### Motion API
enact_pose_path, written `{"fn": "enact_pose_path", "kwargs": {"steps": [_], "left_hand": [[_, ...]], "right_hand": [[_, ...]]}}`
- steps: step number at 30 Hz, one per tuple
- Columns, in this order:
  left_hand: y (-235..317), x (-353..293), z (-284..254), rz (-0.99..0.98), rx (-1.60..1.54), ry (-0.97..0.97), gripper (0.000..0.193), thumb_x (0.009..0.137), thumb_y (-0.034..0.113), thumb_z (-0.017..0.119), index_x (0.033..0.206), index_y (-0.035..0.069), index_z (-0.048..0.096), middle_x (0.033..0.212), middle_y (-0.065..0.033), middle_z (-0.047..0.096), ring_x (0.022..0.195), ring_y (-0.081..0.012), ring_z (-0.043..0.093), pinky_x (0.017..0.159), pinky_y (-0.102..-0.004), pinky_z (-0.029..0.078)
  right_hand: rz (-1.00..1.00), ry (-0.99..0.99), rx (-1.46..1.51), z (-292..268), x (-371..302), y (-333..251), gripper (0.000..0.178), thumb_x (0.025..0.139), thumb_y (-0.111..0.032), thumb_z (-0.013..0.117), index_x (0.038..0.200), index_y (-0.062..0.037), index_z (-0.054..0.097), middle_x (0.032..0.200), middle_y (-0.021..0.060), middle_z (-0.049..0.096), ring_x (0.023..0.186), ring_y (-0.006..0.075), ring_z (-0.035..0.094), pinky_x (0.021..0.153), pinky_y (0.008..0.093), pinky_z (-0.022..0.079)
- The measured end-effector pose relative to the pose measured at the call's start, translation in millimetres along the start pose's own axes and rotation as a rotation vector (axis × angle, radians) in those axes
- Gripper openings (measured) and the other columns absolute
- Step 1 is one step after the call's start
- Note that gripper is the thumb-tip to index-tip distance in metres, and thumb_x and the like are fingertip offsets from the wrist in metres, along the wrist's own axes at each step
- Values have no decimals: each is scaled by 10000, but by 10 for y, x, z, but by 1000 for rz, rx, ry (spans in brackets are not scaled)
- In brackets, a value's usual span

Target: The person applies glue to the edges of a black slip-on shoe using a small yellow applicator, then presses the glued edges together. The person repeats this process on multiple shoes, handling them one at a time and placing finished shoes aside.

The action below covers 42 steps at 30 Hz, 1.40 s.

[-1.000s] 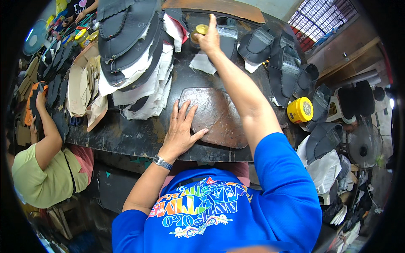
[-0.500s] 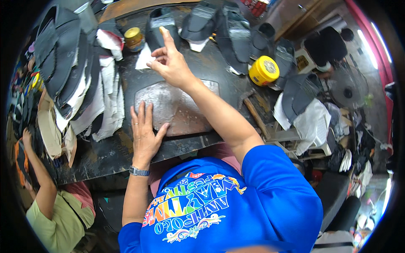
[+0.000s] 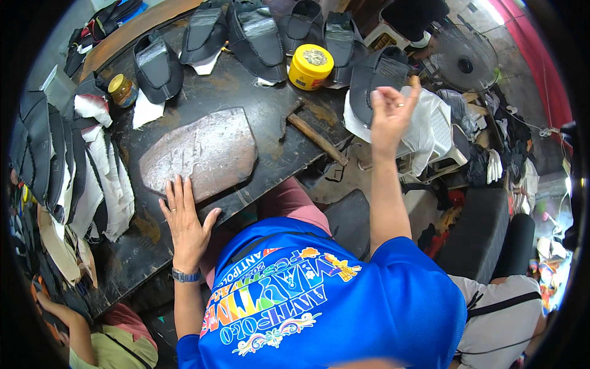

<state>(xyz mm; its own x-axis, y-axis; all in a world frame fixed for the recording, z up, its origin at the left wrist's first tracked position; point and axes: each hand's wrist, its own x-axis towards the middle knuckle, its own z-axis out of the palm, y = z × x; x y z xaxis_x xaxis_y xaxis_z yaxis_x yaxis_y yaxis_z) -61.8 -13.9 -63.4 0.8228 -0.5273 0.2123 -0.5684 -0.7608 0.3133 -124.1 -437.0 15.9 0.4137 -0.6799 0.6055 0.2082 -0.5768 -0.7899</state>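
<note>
The left hand (image 3: 184,221) lies flat with its fingers spread and released, palm down on the dark worktable (image 3: 246,98); the fingertips (image 3: 178,184) touch the near edge of a flat, reddish-brown stone slab (image 3: 200,152) that rests on the table with its broad face up. A ring shows on one finger and a wristwatch (image 3: 185,276) circles the wrist. The right hand (image 3: 390,114) is lifted in the air off to the right of the table, fingers loosely curled and bunched at the tips — whether something small is pinched between them cannot be told. It hovers in front of a dark shoe upper (image 3: 376,77) and a heap of white cloth (image 3: 430,126). Between the two hands a wooden-handled hammer (image 3: 313,136) lies aslant on the table, just beside the slab's right edge but apart from it. Beyond it stands a yellow tin (image 3: 311,66) with a yellow lid, and farther back a row of dark shoe uppers (image 3: 255,37) lines the far edge. A small glass jar (image 3: 123,90) with a gold lid stands at the left, near a stack of black and white cut pieces (image 3: 67,166) — these overlap along the table's left side. A standing fan (image 3: 464,60) is at the upper right, and another person's arm (image 3: 67,317) shows at the lower left.
</note>
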Motion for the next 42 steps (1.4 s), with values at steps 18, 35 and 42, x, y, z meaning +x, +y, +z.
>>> {"fn": "enact_pose_path", "kwargs": {"steps": [18,35,42], "left_hand": [[123,-107,62,10,-25,107,646,877,300,745,1458,125,526,1603,-165,362,1499,-384,287,1197,-572,223],[129,-114,58,25,-91,178,619,852,294,776,1411,120,576,1559,-172,421,1464,-394,342,1176,-514,303],[98,-101,58,-1,-230,210,494,852,256,771,1310,114,650,1513,-163,477,1454,-376,363,1178,-571,247]], "right_hand": [[581,247,463,-557,86,1024,1107,763,-36,827,1588,-16,89,1457,226,428,1292,346,502,1051,447,463],[102,160,403,-163,573,-206,881,936,-121,694,1621,-159,141,1543,161,395,1270,319,542,1065,437,459],[84,-74,774,249,307,-505,752,955,-54,658,1595,-181,284,1565,117,379,1329,281,509,1091,431,462]]}}
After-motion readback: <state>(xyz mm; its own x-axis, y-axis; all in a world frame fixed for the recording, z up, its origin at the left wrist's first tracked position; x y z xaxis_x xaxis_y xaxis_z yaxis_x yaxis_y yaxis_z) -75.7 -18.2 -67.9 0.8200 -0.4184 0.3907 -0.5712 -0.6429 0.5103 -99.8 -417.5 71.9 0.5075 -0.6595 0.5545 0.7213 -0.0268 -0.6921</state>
